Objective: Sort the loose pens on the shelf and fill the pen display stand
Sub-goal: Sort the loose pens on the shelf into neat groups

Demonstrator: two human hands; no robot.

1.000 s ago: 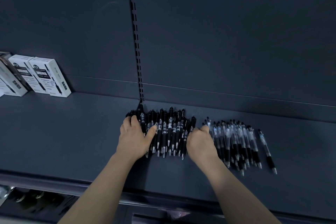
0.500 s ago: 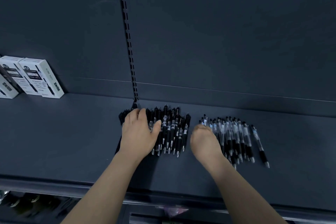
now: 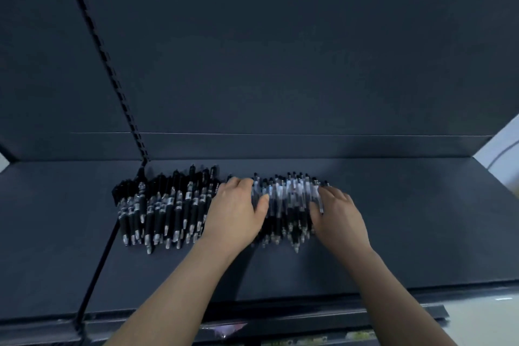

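Observation:
Two heaps of pens lie on the dark shelf (image 3: 393, 233). The black pens (image 3: 165, 205) form the left heap, tips toward me, with no hand on them. The clear-barrelled pens (image 3: 289, 202) form the right heap, blurred by motion. My left hand (image 3: 236, 213) presses against that heap's left side, its fingers over the upper ends and the thumb on the barrels. From the other side my right hand (image 3: 338, 213) rests on the heap's right edge with fingers laid across the outer pens. No pen display stand is in view.
A slotted upright rail (image 3: 112, 76) runs down the back panel to the shelf just behind the black pens. The shelf's front lip (image 3: 309, 314) lies near my forearms. The shelf ends at the right (image 3: 494, 174).
My left hand left the black pens and moved right to the clear pens' left side. My right hand crossed to their right side, and the clear pens are bunched closer. The view swung right.

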